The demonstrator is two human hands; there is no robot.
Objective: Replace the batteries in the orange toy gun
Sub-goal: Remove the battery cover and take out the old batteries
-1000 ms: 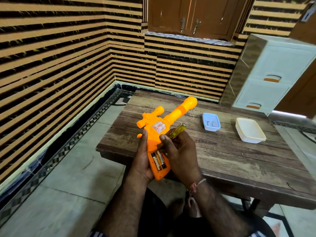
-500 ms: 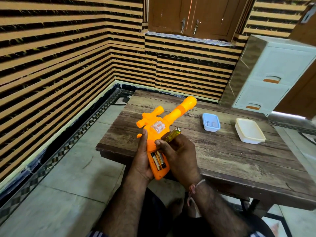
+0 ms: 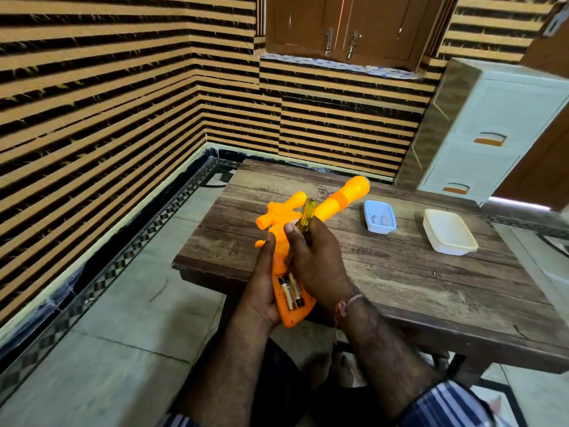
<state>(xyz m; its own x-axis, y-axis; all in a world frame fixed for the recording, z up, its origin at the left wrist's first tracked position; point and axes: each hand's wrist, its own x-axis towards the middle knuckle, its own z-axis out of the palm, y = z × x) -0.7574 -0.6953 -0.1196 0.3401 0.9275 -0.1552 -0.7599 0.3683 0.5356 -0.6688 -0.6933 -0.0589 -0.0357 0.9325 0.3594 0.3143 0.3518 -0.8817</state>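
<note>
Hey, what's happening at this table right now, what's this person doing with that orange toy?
A person sits at a wooden table with an orange toy gun, replacing its batteries. The left hand holds the gun's grip, where the compartment is open and batteries lie exposed inside. The right hand grips a screwdriver with a yellow handle, its shaft pointing down toward the compartment. Farther back on the table sit a small blue tray and a white container.
</note>
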